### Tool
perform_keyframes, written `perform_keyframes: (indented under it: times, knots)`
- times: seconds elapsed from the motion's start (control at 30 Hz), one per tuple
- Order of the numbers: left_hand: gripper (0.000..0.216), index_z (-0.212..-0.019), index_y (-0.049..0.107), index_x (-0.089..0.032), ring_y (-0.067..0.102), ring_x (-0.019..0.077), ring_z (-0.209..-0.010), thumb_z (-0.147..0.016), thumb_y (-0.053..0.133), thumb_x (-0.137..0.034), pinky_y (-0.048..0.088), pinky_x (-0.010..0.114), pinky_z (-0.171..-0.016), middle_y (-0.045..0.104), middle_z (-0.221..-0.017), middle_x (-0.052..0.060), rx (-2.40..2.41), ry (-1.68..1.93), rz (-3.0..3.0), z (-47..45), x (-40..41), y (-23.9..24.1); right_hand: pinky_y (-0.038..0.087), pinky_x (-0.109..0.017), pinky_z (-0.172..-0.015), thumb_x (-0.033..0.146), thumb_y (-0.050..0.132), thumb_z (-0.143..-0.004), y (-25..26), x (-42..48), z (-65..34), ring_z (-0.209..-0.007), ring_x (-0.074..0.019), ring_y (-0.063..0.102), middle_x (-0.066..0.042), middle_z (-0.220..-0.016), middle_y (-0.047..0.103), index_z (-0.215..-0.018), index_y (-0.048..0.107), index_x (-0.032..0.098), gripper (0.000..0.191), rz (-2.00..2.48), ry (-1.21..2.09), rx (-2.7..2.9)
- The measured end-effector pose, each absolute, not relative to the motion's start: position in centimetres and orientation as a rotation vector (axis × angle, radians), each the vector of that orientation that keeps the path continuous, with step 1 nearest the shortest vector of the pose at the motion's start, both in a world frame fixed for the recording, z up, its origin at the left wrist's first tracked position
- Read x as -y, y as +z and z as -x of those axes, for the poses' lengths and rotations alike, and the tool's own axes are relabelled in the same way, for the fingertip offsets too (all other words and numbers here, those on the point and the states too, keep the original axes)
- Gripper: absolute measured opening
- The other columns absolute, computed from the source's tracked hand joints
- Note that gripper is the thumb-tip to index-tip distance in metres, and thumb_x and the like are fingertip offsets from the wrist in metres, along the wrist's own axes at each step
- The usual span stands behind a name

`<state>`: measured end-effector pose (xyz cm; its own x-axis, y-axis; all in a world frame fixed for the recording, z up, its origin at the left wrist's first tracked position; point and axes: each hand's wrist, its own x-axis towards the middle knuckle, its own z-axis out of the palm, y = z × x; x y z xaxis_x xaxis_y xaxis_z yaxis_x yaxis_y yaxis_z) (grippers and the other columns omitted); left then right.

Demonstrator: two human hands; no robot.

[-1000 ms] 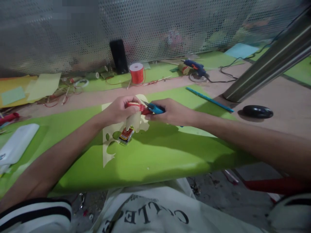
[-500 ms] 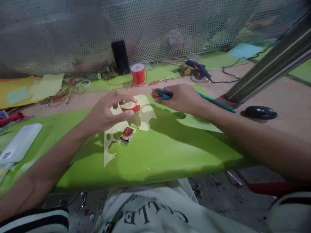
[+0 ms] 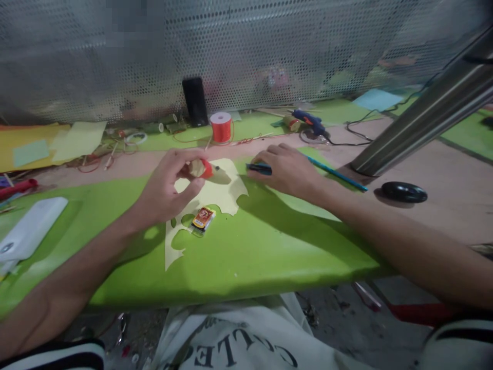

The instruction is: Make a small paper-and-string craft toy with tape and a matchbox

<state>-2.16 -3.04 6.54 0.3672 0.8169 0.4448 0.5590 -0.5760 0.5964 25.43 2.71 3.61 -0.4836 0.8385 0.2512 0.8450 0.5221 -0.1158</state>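
head view shows the red-banded piece (image 3: 207,169) over the cut yellow sheet (image 3: 228,192), pinched in the half-curled left hand (image 3: 164,187), probably to keep it exposed, while farther right the curled right hand (image 3: 288,168) partly covers a dark tool (image 3: 259,168), grip unclear.

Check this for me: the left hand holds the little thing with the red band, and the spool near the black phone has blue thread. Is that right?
Not quite: the thread on the spool is red, not blue, as the head view shows. The rest is right.
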Motion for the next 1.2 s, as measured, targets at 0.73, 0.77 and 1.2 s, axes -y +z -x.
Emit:
perform_keyframes:
  times: [0.73, 0.77, 1.2]
  knots:
    - [0.029, -0.11, 0.064, -0.025, 0.061, 0.0177, -0.115, -0.084, 0.073, -0.02, 0.06, 0.036, -0.098, 0.059, -0.118, 0.004, -0.791, 1.134, -2.093, 1.8, 3.4, 3.5, 0.048, -0.032, -0.077, 0.043, 0.071, -0.082, 4.1, 1.3, -21.9, -0.087, -0.0202, 0.059, -0.007, -0.1, 0.065, -0.104, 0.06, 0.018, 0.036, 0.785, 0.711, 2.209]
    - [0.027, -0.108, 0.065, -0.024, 0.061, 0.0182, -0.114, -0.083, 0.074, -0.02, 0.06, 0.037, -0.098, 0.059, -0.118, 0.004, -0.788, 1.136, -2.09, 1.8, 3.5, 3.4, 0.048, -0.034, -0.08, 0.042, 0.071, -0.082, 4.0, 1.2, -22.0, -0.091, -0.0216, 0.058, -0.008, -0.102, 0.064, -0.104, 0.06, 0.018, 0.035, 0.763, 0.651, 2.219]
    - [0.024, -0.097, 0.058, -0.02, 0.065, 0.0195, -0.113, -0.08, 0.074, -0.017, 0.064, 0.038, -0.091, 0.059, -0.111, 0.004, -0.894, 1.188, -2.062, 1.5, 3.2, 2.9, 0.054, -0.041, -0.087, 0.041, 0.074, -0.083, 2.4, 0.4, -22.6, -0.103, -0.0251, 0.059, -0.012, -0.115, 0.058, -0.118, 0.054, 0.021, 0.046, 0.737, 0.36, 2.141]
